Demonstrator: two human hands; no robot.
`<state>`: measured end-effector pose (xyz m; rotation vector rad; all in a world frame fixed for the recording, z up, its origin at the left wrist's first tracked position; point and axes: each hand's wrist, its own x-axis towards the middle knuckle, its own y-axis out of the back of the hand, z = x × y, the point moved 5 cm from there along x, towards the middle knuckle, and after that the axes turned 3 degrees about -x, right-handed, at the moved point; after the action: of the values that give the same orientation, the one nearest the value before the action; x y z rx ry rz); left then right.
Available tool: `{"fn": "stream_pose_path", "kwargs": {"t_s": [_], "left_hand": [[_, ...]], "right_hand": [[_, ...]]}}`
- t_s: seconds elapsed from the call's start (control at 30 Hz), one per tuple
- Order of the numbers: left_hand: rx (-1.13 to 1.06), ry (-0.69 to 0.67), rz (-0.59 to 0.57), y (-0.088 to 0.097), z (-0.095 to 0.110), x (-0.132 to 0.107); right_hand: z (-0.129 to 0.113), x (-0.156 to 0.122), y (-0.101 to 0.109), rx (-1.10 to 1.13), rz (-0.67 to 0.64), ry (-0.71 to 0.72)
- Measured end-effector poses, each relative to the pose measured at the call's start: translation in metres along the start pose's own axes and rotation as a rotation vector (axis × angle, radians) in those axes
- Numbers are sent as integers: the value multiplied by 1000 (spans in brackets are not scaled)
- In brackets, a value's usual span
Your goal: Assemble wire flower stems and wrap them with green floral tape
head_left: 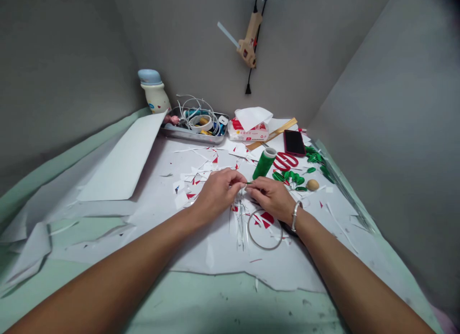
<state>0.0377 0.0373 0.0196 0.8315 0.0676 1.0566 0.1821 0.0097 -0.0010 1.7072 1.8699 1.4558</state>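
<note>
Pale green shows along the near edge of the counter (201, 303), and over most of it lies a large white sheet (190, 250) with a ragged front edge. Nearest on that sheet is a thin round hoop (265, 249), with red scraps (267, 219) inside its outline and fine straight strands (240, 231) just to its left.

Beyond these, both hands meet over the middle of the sheet. The left hand (218, 190) and the right hand (272, 195) each have their fingers pinched on a thin green piece (247, 183), which sits between the fingertips. A silvery bracelet (295, 216) circles the right wrist.

Just past the right hand stands a green thread spool (263, 165), slightly tilted in view. To its right lie glossy green loops (295, 177), a brown ball (312, 185), red-handled scissors (286, 161) and a phone (294, 143).

Farther back are a tissue pack (247, 131), a gold strip (278, 132), a metal tray (196, 135) holding white cable (192, 101), and a blue-capped bottle (157, 97). On the grey wall (179, 41) hangs a tan glue gun (248, 40).
</note>
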Motion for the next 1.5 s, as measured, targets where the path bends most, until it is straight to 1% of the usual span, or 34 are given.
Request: {"fn": "stream_pose_path", "kwargs": {"t_s": [0.1,0.2,0.3,0.37,0.47,0.53,0.6,0.73,0.8,0.9,0.97,1.07,1.17,1.27,1.4,1.5], "left_hand": [[46,33,52,4,-3,1],[163,-12,42,2,-4,1],[246,-80,-44,-7,-3,-2],[250,-112,-86,-11,0,-4],[180,-127,-84,-11,4,-4],[115,-105,-53,-7,5,-3],[70,-69,-19,-2,5,-1],[110,-31,42,3,1,1],[171,-36,41,2,-1,0],[240,-71,-20,-5,-2,-2],[247,-106,-66,-9,-1,-3],[192,-133,-82,-11,2,-4],[98,-105,-49,-6,5,-3],[38,-49,-4,0,5,-2],[82,-9,55,4,1,0],[151,-23,79,4,-1,0]], "right_hand": [[-13,-2,-3,-37,-66,100],[-23,-2,2,-74,-23,157],[-21,-1,10,-89,71,120],[-16,0,14,-76,114,74],[-6,1,15,-35,138,7],[-2,1,12,-25,118,-20],[-1,1,8,-35,68,-16],[-12,-1,0,-78,-39,92],[-19,-2,0,-99,-43,144],[-23,-2,7,-110,35,145],[-19,-1,11,-94,91,98],[-8,1,13,-20,130,7],[0,1,11,25,127,-36],[-2,1,5,-6,60,-2],[-14,-1,0,-71,-35,101],[-23,-2,3,-96,-26,152]]}}
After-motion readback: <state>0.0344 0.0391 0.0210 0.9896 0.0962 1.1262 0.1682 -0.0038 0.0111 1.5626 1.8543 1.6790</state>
